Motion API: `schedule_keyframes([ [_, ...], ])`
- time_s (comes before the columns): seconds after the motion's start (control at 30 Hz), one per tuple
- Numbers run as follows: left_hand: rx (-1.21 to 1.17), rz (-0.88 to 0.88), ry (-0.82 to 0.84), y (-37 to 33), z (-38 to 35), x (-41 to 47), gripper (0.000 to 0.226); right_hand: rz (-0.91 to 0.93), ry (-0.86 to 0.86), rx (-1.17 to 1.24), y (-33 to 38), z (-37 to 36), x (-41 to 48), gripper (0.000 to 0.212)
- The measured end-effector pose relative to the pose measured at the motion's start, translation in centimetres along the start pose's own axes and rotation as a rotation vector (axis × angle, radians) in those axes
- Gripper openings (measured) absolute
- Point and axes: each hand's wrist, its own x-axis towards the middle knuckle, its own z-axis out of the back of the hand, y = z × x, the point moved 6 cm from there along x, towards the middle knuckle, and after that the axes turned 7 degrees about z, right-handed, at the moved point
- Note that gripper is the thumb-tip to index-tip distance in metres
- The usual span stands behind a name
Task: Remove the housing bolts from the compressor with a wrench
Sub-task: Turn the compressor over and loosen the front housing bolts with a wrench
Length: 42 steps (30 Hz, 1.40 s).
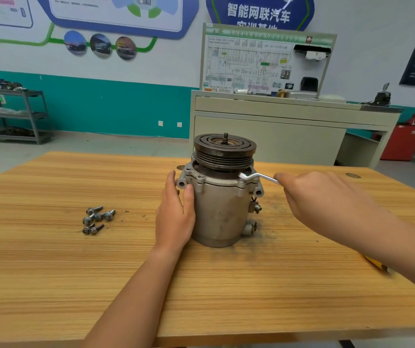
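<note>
Beside compressor [220, 212], perhaps six bolts [97, 219]

Bright even light, wide-angle edge distortion.

Left hand [175, 217] and right hand [327, 204] bare; forearms bare too.
</note>
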Motion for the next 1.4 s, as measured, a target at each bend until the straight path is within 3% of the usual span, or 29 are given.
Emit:
schedule_keyframes([
  [0.2, 0.031, -0.143, -0.186, -2.6, 1.0, -1.1, 0.060, 0.159, 0.192, -0.340, 3.1, 1.4, -0.2, 0.034],
  [0.37, 0.171, -0.405, -0.103, -4.2, -0.1, -2.9, 0.052, 0.159, 0.217, -0.351, 2.7, 1.8, 0.0, 0.031],
  [0.53, 0.193, -0.412, -0.099, -4.1, -0.4, -2.8, 0.054, 0.113, 0.217, -0.206, 0.7, 1.4, 0.2, 0.061],
  [0.73, 0.195, -0.413, -0.107, -4.1, -0.6, -2.9, 0.052, 0.223, 0.136, -0.380, 2.6, 1.5, -0.7, 0.079],
  [1.03, 0.201, -0.405, -0.113, -4.0, -0.5, -2.9, 0.052, 0.350, 0.182, -0.625, 2.6, 2.0, 0.3, 0.068],
  [1.4, 0.208, -0.379, -0.111, -3.7, -0.4, -2.9, 0.053, 0.311, 0.108, -0.462, 0.6, 0.2, 1.2, 0.063],
])
